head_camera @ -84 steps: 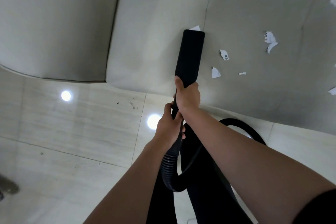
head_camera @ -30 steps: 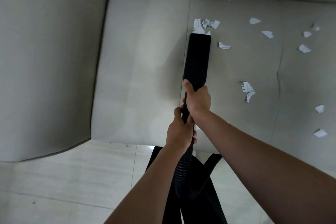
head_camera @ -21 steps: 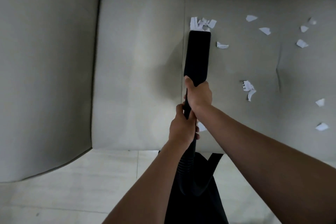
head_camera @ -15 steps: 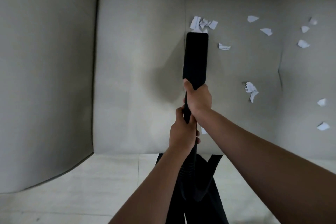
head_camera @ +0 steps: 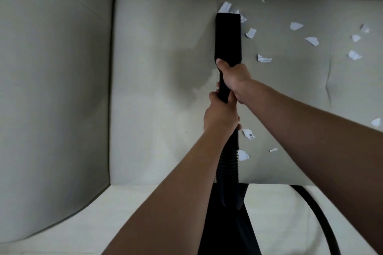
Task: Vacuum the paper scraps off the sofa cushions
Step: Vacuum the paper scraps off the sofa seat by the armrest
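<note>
Gripped by right hand (head_camera: 233,76) and left hand (head_camera: 220,116), a flat black vacuum nozzle (head_camera: 228,37) may shove torn white paper scraps (head_camera: 224,8) into the pale fabric cushion's (head_camera: 155,68) back-edge gap.

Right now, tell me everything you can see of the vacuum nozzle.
The vacuum nozzle is a flat, wide, matte black head that looks like plastic. It narrows at its near end into a round tube that joins a ribbed hose. It lies lengthwise over the seat cushion and points toward the sofa back. Its far edge meets a clump of white paper scraps. The right hand grips its neck and the left hand grips the tube behind. Its mouth is hidden underneath.
</note>
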